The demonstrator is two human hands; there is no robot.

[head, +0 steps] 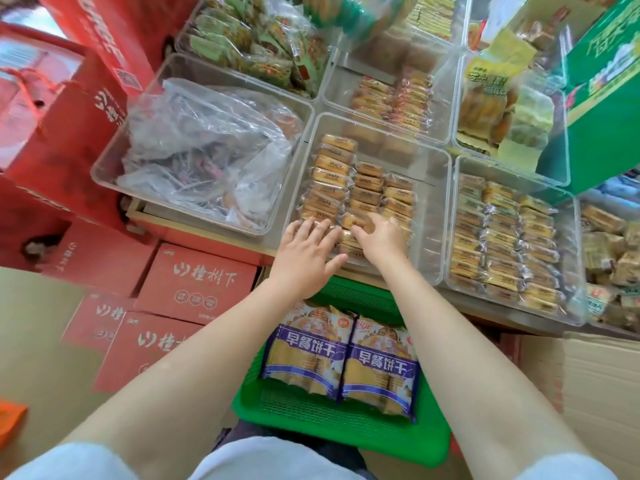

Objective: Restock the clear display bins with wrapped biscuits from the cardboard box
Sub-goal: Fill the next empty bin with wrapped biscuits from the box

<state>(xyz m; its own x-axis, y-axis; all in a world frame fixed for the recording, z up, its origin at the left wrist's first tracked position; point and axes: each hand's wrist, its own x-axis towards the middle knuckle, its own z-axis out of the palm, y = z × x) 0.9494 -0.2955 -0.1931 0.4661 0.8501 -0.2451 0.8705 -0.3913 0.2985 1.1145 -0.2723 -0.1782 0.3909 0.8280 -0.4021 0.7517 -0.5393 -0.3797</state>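
A clear display bin point(429, 216) in the middle holds rows of small wrapped biscuits point(334, 176) stacked along its left half. My left hand point(304, 252) lies flat with spread fingers on the nearest packs at the bin's front left corner. My right hand point(379, 237) reaches in beside it, its fingers curled over a pack in the second row. The bin's right part is bare. A cardboard box flap point(602, 382) shows at the lower right; the box's inside is out of view.
A green plastic basket point(332, 427) with two purple biscuit bags point(343, 362) sits at my lap. A full bin point(502, 251) stands to the right, a bin with a crumpled plastic bag point(207, 150) to the left. Red cartons point(194, 282) are stacked at the lower left, and a green carton point(602, 88) stands at the upper right.
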